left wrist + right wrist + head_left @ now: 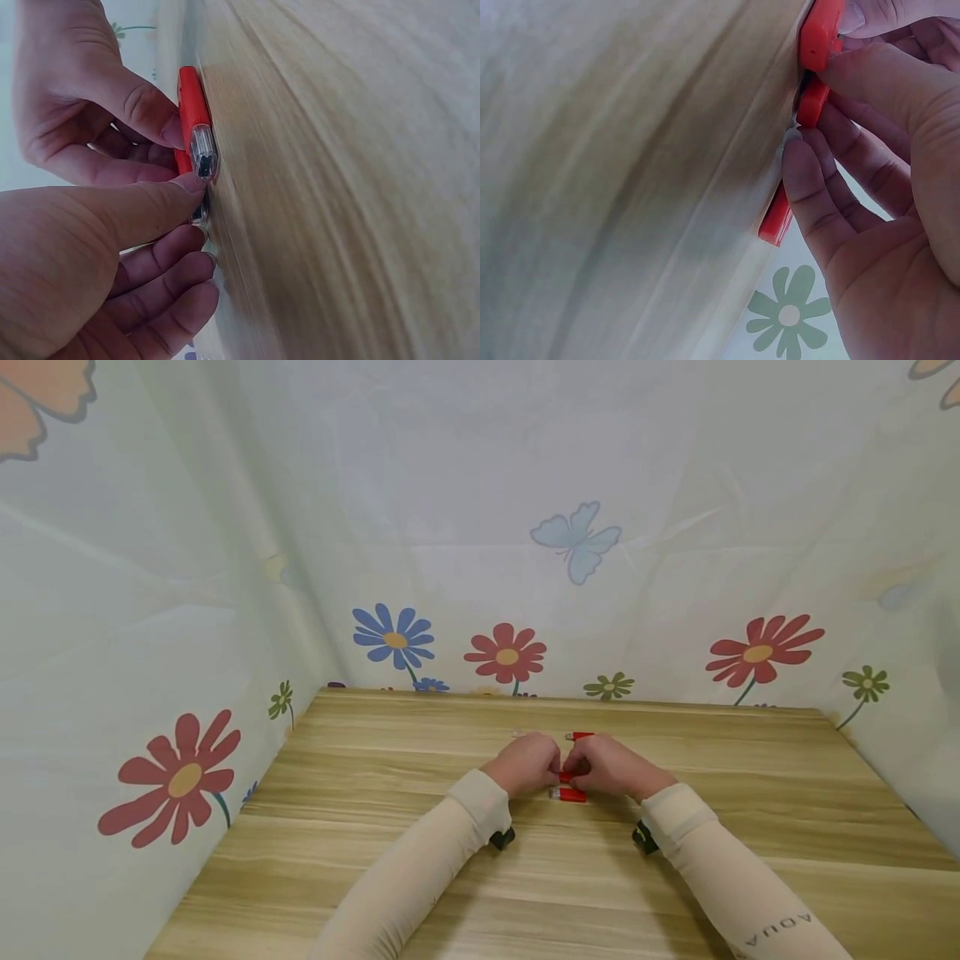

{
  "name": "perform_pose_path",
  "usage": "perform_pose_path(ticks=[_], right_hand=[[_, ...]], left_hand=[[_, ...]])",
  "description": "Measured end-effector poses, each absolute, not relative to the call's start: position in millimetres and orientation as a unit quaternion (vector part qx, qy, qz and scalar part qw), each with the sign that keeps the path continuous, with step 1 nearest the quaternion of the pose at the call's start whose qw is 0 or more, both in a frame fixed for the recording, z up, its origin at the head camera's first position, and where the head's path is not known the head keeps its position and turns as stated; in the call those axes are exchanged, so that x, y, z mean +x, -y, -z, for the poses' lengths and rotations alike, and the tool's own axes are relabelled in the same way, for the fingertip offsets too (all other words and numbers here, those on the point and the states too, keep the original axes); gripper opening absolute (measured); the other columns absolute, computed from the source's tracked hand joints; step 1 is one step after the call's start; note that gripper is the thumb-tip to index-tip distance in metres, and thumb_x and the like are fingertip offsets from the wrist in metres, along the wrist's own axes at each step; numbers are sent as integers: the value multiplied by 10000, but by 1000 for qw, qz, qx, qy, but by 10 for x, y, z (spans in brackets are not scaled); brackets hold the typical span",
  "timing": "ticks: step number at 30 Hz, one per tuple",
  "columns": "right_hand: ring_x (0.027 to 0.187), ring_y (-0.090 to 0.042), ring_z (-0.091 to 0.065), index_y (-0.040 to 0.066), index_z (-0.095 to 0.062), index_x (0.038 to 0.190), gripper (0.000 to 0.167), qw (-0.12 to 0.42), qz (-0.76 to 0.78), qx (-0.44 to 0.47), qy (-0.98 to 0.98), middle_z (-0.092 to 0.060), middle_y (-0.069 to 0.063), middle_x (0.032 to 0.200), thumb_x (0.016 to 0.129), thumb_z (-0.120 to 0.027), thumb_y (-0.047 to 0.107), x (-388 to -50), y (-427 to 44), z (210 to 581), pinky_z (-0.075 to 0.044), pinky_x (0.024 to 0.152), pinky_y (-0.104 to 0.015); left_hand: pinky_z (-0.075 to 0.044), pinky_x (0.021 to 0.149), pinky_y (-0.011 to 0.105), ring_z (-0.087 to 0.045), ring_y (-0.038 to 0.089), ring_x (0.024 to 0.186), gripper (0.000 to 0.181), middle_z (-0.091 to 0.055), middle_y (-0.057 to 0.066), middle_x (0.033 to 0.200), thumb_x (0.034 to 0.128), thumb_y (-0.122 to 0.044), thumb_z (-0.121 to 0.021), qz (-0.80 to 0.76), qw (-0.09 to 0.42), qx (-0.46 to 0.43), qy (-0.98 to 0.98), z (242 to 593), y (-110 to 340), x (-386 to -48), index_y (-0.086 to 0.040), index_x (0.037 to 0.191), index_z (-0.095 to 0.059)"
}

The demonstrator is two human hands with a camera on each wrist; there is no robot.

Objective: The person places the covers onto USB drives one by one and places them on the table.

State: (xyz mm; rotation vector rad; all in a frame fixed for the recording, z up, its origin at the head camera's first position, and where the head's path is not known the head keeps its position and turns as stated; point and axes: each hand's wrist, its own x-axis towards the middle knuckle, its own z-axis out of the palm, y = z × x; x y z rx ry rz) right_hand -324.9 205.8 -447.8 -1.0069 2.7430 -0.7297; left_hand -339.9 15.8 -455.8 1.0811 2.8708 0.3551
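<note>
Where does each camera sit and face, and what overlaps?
Head: on the head, facing forward and down at the wooden table and flowered backdrop; both sleeves, left hand, right hand show.
Left wrist: on that wrist, looking across table; left hand near, right hand beyond.
Right wrist: on that wrist, looking across table; right hand near, left hand partly visible.
Shared: both wrist views show red pieces.

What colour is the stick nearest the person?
The stick is red with a clear end, best in left wrist view.

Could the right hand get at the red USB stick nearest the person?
Probably yes: the nearest USB stick lies beside the right hand with nothing on top, though that hand's grip may first need to leave the middle USB stick.
</note>
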Motion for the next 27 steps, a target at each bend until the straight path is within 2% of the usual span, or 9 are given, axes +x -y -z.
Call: perform_pose_path(ticks=[9, 15, 20, 24, 27], right_hand=[[773, -88, -662, 91, -786, 957, 100, 64, 235, -330, -912, -753, -1, 916, 869, -781, 44, -3241, -2058, 4509, -558, 736, -244], [776, -117, -645, 75, -786, 960, 95, 53, 236, -330, -913, -733, -18, 911, 868, -774, 55, -3232, -2082, 4452, -552, 728, -276], [763, -105, -593, 57, -792, 973, 94, 26, 236, -298, -925, -710, -5, 893, 891, -756, 89, -3262, -2147, 4358, -538, 725, -302], [776, -113, -618, 46, -790, 965, 105, -3, 227, -278, -933, -726, -4, 889, 907, -752, 125, -3301, -2198, 4301, -558, 740, -337], [788, -128, -622, 56, -789, 946, 100, -10, 217, -269, -938, -728, -12, 889, 913, -743, 138, -3330, -2237, 4293, -556, 744, -356]], left_hand=[[-482, 664, 190, -595, 58, 676, 125, -709, -73, 754, 909, -186, -778, -121, 34, 348, -929, 4548, -132, -3369, -154, 789, -770], [-477, 655, 201, -574, 74, 666, 109, -677, -85, 730, 893, -224, -792, -134, 30, 347, -928, 4579, -83, -3418, -164, 806, -763], [-502, 708, 241, -576, 118, 741, 145, -662, -74, 819, 875, -274, -816, -169, 53, 312, -933, 4520, 23, -3452, -161, 944, -756], [-529, 786, 256, -593, 116, 800, 200, -690, -58, 902, 896, -295, -805, -161, 36, 303, -938, 4440, 136, -3504, -152, 1028, -762], [-545, 804, 269, -604, 118, 804, 159, -712, -36, 932, 935, -259, -764, -149, 15, 301, -942, 4400, 225, -3561, -137, 1035, -758]])
